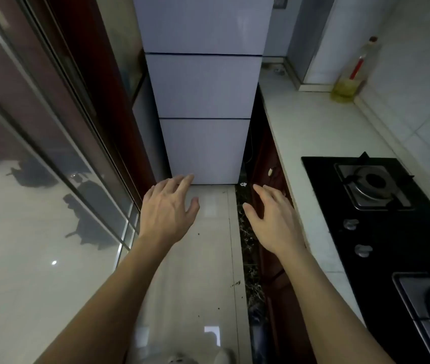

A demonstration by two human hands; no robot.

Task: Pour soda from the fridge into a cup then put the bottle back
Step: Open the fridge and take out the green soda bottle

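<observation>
A tall white fridge (203,88) with three closed doors stands straight ahead at the end of a narrow kitchen aisle. My left hand (167,211) reaches forward over the floor with fingers spread and relaxed, holding nothing. To its right, my right hand (271,216) is stretched out the same way, empty, near the counter's front edge. Both hands are short of the fridge and do not touch it. No soda bottle or cup is in view.
A white counter (311,132) runs along the right with a black gas hob (382,206) set in it. A bottle of yellow oil (350,74) stands at the counter's far end. Glass sliding doors (37,179) line the left. Beige floor tiles (195,271) lie between.
</observation>
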